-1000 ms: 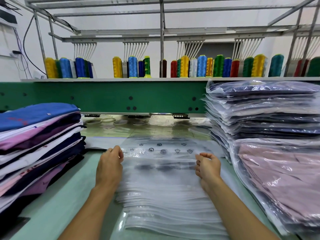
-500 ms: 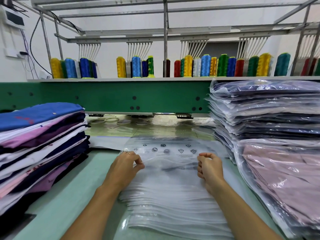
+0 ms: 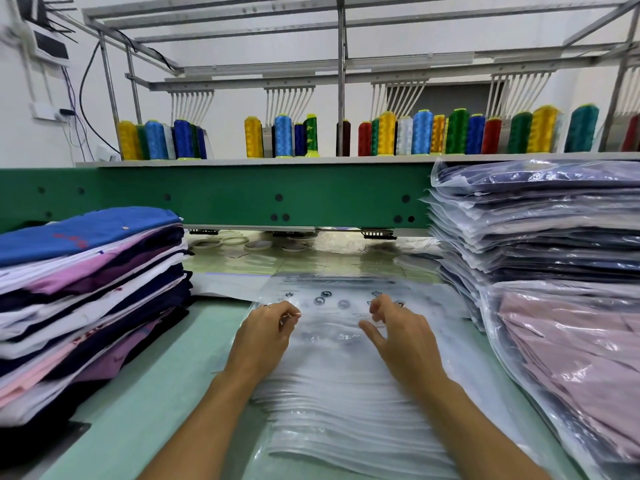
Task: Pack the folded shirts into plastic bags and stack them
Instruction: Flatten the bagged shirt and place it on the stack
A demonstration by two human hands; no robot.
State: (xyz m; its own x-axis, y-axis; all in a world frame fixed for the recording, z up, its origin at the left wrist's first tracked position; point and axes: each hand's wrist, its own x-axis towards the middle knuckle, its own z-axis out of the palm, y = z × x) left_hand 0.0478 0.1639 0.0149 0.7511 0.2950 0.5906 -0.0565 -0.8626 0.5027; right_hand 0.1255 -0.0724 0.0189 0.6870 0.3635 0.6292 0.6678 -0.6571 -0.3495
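Observation:
A fanned pile of clear plastic bags (image 3: 346, 403) lies on the table in front of me. My left hand (image 3: 263, 337) rests on the pile's left side and pinches the edge of the top bag between thumb and fingers. My right hand (image 3: 398, 330) sits on the top bag near its printed symbols, fingers curled onto the film. A stack of folded shirts (image 3: 86, 299) in blue, white, purple and navy stands to the left. Bagged shirts (image 3: 540, 230) are stacked at the right, with a bagged pink shirt (image 3: 571, 362) leaning in front.
A green machine beam (image 3: 242, 195) runs across behind the table, with several thread spools (image 3: 422, 133) on the shelf above it. The pale green tabletop (image 3: 145, 410) shows between the shirt stack and the bags. White rings lie under the beam.
Both hands have moved inward along the top bag toward its middle. The right hand shifted left and its fingers spread more; the left hand's pinch moved right.

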